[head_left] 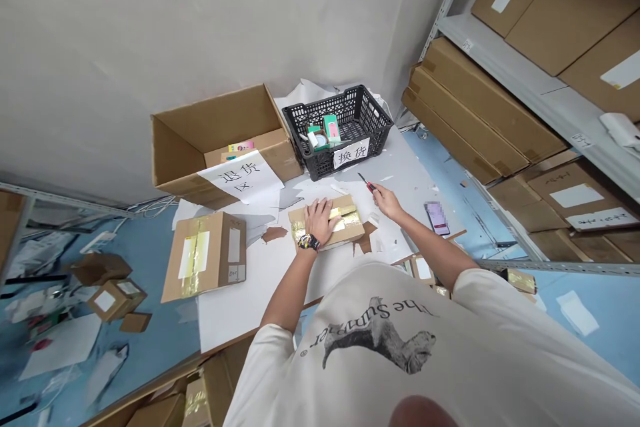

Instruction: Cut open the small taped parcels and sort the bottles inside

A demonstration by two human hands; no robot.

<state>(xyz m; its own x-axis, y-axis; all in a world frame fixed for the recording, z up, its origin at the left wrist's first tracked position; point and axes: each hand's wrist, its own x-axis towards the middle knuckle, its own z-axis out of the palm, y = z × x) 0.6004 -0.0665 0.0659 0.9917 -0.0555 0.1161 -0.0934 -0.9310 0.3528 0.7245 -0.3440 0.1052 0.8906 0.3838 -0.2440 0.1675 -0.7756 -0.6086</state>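
A small cardboard box point(351, 219) with yellow tape lies on the white table point(265, 280). Flat on its left part rests my left hand point(320, 220), fingers spread, a watch on the wrist. My right hand point(386, 201) is closed around a red-handled knife point(369, 185), held above the table to the right of the box. The knife's dark blade points up and left, apart from the box. Torn brown cardboard pieces point(275, 233) lie beside the box.
Behind are a large open carton point(180, 177) and a black crate point(320, 165) holding small green boxes. A taped carton point(210, 257) stands at the table's left edge. A phone point(437, 218) lies on the right. Shelves point(540, 77) with boxes stand further right.
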